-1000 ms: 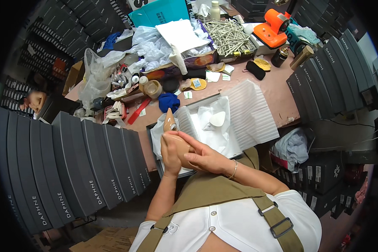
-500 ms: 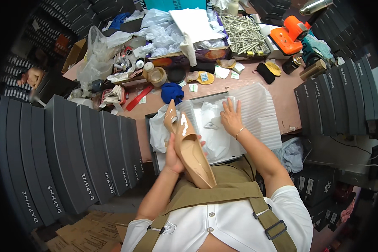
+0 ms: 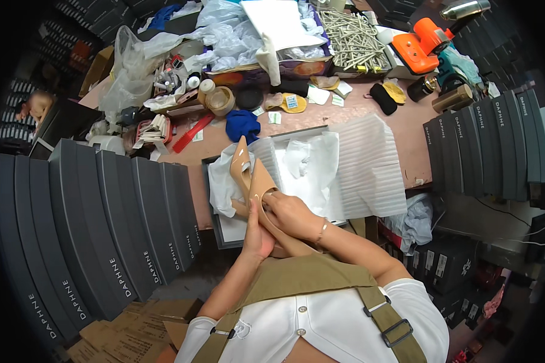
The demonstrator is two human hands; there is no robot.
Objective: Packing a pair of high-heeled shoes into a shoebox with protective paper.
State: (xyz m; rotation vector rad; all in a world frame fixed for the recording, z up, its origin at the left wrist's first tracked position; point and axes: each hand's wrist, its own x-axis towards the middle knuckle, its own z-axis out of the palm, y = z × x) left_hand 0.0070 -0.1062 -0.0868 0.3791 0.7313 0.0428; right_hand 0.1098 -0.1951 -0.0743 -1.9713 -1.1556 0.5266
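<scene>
My left hand (image 3: 258,237) grips a beige patent high-heeled pump (image 3: 261,176) from below, its pointed toe facing away from me. Beside it on the left lies a second matching pump (image 3: 240,162), its toe also away. My right hand (image 3: 293,216) is bent over the first pump's opening; its fingertips are tucked inside and hidden, so I cannot see what they pinch. Under both shoes is an open grey shoebox (image 3: 225,245) with white tissue paper (image 3: 312,158) inside. Ribbed white foam sheet (image 3: 372,163) spreads over the box's right side.
Stacked grey shoeboxes stand at the left (image 3: 82,224) and right (image 3: 487,145). Across the back of the pink table are a carton of crumpled paper (image 3: 242,75), a tray of pale sticks (image 3: 354,39) and an orange tool (image 3: 416,53). A red comb (image 3: 192,133) lies left of a blue cloth (image 3: 243,126).
My right hand has left the tissue in the box and come across to the pump's opening, its fingers bending in. My left hand keeps hold of the pump; the view has shifted slightly.
</scene>
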